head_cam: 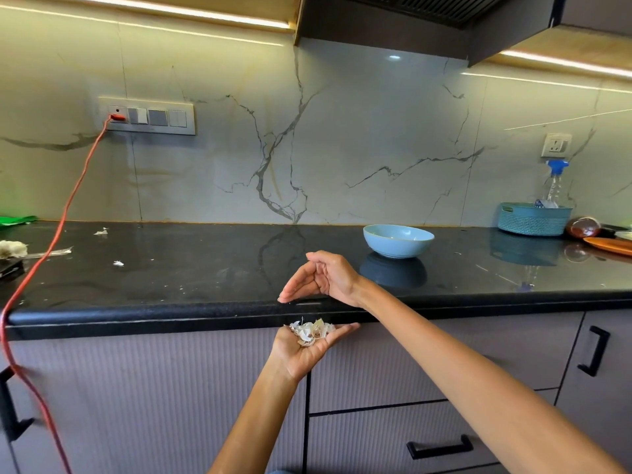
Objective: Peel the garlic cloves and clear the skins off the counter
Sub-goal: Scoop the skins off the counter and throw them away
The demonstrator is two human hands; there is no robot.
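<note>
Fingers (pixel 294 285) of the right hand (pixel 321 277) lie straight and together, tips at the front edge of the black counter (pixel 205 278), grasping nothing. Below that edge the left hand (pixel 307 347) is held palm up, fingers relaxed and flat, with a small heap of garlic skins (pixel 312 331) resting on it. On the counter, a blue bowl (pixel 398 241) stands behind the right wrist, a teal basket (pixel 533 218) sits far right against the marble wall, and an orange cable (pixel 65 217) crosses the left end. Stray bits of skin (pixel 118 263) lie well left of the hands.
</note>
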